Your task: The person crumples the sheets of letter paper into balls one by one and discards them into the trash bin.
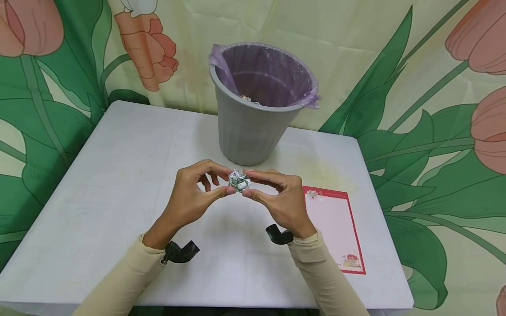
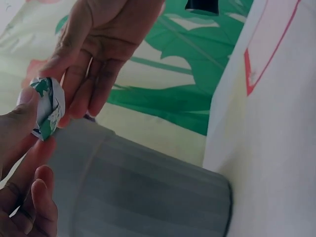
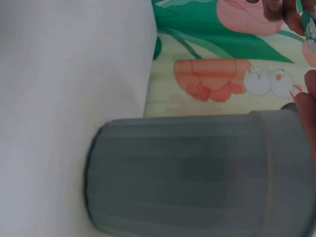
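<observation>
A crumpled paper ball [image 1: 239,181], white with green patches, is held between both hands above the table, in front of the bin. My left hand [image 1: 194,189] pinches its left side between thumb and fingertips. From the other side, my right hand [image 1: 280,195] pinches it the same way. Seen from the left wrist, the paper ball [image 2: 48,107] shows a folded green and white surface. Only a sliver of the paper ball [image 3: 309,30] appears at the right wrist view's edge.
A grey bin [image 1: 253,131] with a purple liner [image 1: 272,66] stands at the table's back, some crumpled bits [image 1: 250,100] inside. A red-bordered sheet [image 1: 330,219] lies on the white table [image 1: 99,197] at right. Behind hangs a floral cloth [image 1: 356,52].
</observation>
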A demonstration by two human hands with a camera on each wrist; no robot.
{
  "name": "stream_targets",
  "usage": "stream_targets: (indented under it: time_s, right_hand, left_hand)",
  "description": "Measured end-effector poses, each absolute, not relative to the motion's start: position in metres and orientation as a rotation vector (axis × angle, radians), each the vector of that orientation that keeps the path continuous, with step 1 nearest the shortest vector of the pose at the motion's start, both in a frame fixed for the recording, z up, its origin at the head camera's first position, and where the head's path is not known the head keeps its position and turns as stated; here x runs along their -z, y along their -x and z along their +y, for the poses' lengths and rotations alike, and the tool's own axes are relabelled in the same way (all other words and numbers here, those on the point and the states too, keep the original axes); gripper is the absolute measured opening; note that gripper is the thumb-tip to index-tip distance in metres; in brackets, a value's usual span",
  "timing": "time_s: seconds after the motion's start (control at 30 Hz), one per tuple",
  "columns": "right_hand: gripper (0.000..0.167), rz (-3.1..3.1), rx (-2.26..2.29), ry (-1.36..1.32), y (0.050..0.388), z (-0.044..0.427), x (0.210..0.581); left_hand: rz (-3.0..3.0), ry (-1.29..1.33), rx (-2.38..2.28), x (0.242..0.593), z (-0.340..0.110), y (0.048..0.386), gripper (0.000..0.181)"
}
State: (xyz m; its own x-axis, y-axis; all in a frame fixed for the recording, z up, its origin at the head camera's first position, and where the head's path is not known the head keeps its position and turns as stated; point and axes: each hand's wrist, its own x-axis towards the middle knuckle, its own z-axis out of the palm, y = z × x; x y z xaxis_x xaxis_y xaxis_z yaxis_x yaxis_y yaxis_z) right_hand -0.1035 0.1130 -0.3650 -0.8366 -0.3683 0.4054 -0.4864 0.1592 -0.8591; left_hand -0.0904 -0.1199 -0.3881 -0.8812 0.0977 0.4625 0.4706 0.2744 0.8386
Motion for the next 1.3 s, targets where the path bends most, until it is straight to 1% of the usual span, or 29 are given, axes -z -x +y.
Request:
stream_targets:
  time_s: [0.53,1.3]
  right_hand:
    - [0.043,-2.267,-1.645,-0.929,0.125,0.118,0.331]
    - [0.041,-2.297,-1.494,-0.924,0.148,0.120,0.299]
  left_hand:
    - [-2.245,0.599,1.477,0.349,-0.120,0.115,0.029]
    - [-2.278,0.636,1.403,0.317,-0.121,0.142,0.030]
